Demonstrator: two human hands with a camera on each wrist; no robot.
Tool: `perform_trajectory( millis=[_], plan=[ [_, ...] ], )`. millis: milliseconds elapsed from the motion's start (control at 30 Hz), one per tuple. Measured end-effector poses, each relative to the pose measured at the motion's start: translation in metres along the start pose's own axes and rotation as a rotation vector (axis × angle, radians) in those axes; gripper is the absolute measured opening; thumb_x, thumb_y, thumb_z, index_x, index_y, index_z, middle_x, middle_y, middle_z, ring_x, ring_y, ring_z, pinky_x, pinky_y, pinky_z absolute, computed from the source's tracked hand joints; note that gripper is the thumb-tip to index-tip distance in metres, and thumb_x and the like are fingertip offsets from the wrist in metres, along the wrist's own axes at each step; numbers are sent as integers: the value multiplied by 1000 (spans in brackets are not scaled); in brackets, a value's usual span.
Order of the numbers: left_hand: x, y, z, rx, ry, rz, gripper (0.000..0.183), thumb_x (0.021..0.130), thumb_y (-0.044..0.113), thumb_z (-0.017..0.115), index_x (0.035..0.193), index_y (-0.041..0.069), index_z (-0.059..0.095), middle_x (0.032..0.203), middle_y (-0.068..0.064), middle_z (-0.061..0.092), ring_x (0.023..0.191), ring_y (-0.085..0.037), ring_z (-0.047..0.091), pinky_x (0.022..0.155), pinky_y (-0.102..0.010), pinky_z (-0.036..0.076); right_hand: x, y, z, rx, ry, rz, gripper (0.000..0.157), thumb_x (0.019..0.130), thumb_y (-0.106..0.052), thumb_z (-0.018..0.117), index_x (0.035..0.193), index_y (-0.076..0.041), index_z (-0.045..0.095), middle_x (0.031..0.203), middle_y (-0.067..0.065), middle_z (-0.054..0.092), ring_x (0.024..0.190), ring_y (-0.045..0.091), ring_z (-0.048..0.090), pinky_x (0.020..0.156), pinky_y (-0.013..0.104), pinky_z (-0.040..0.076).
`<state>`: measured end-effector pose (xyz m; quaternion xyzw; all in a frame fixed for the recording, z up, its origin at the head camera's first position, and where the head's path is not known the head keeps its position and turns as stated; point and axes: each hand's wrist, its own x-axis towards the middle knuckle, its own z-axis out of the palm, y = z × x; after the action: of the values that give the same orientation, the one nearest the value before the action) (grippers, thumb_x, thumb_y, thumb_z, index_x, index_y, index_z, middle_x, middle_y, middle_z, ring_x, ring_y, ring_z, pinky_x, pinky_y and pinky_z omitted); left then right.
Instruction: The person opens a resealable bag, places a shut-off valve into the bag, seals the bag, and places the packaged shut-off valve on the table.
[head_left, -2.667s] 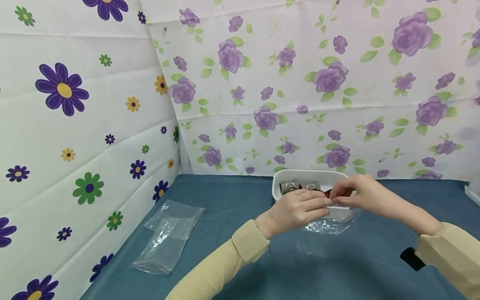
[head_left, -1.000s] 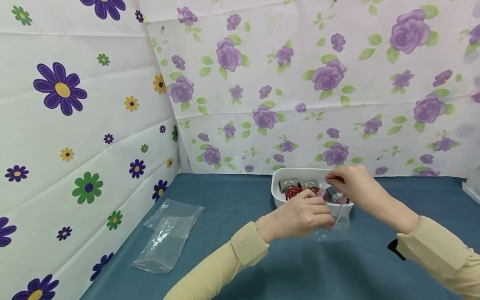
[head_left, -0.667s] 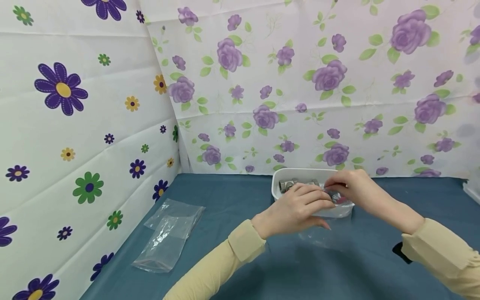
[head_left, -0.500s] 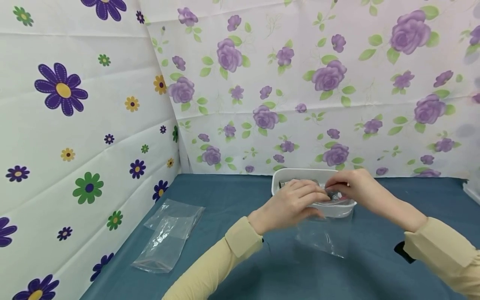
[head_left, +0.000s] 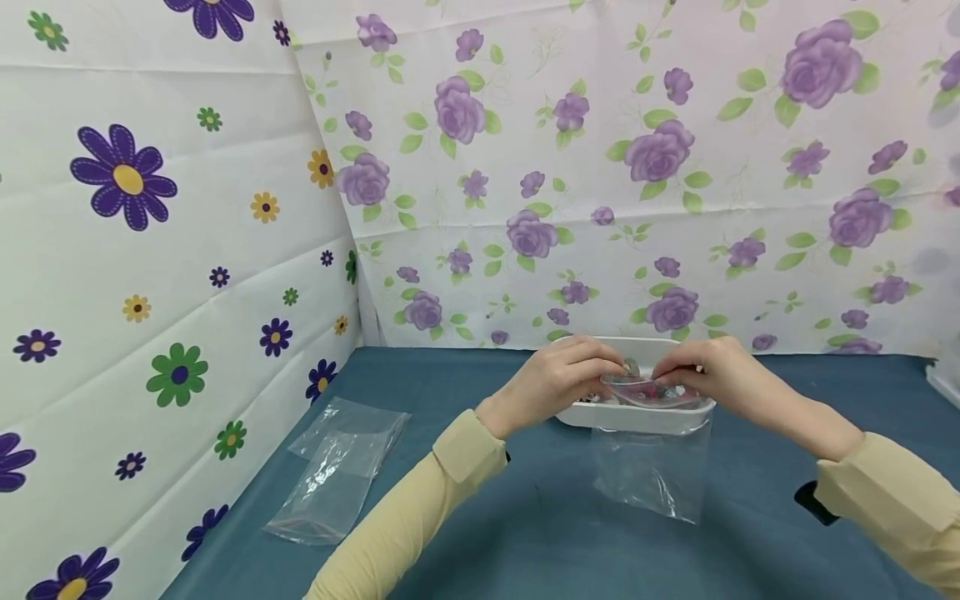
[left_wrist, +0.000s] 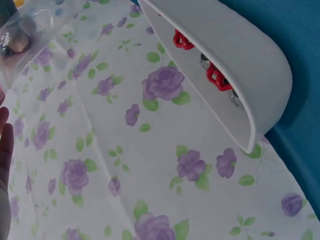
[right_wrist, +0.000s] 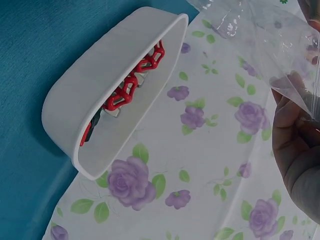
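A clear zip-lock bag hangs upright in front of the white tub, its mouth spread between both hands. My left hand pinches the left side of the bag's rim. At the rim's other side, my right hand pinches the plastic with thumb and fingers. The white tub holds metal valves with red handwheels, and a black and red piece lies at one end. In the left wrist view only part of my left hand shows, at the edge.
Another clear plastic bag lies flat on the blue tablecloth to the left. Flowered cloth walls stand behind and at the left. A whitish object edge shows at the far right.
My left hand has moved left and slightly up, away from my right hand. The bag's mouth has widened, and its body hangs straighter in front of the tub.
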<state>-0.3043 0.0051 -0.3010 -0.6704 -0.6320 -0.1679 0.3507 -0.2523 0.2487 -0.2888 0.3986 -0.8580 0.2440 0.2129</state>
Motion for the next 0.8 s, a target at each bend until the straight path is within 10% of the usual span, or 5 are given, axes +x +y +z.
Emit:
perform_trajectory(
  millis=[467, 800],
  plan=[
    [12, 13, 8, -26, 33, 129, 6, 85, 7, 65, 90, 7, 67, 107, -6, 61, 108, -14, 51, 89, -17, 33, 6, 4, 3, 3, -59, 146, 17, 79, 4, 66, 87, -10, 70, 77, -6, 63, 54, 1, 52, 48, 24, 44],
    [8, 17, 5, 1, 43, 118, 8, 82, 4, 67, 83, 12, 69, 89, 2, 62, 81, -7, 57, 79, -14, 38, 11, 3, 7, 86, -125, 173, 13, 82, 1, 64, 87, -9, 70, 77, -2, 63, 52, 4, 51, 47, 25, 44]
  ],
)
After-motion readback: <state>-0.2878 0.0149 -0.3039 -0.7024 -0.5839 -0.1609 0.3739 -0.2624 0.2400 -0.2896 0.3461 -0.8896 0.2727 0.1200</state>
